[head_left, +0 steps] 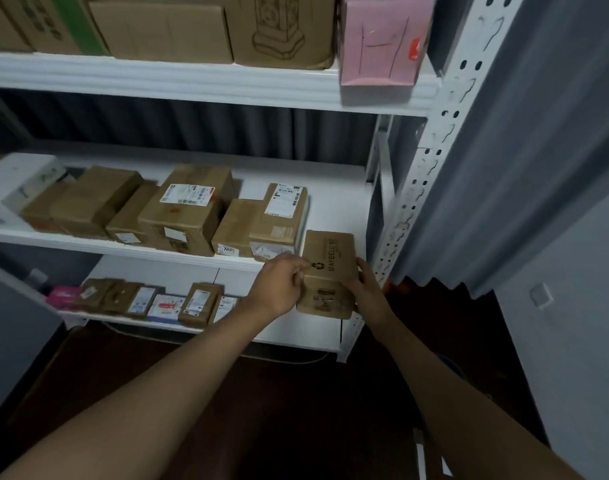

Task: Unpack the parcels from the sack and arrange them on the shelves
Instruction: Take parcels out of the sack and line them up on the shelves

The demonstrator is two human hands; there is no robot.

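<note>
My left hand [279,285] and right hand [367,289] both grip brown box [327,271] at middle shelf [334,209] front edge, beside row of parcels [178,213]; I should slide it in straight, flush with neighbours

1. A row of parcels [178,213] lies on the middle shelf [337,202].
2. The Maybelline box [327,271] sits right of that row, at the near edge.
3. Smaller parcels [157,301] lie on the lower shelf [296,330].
</note>
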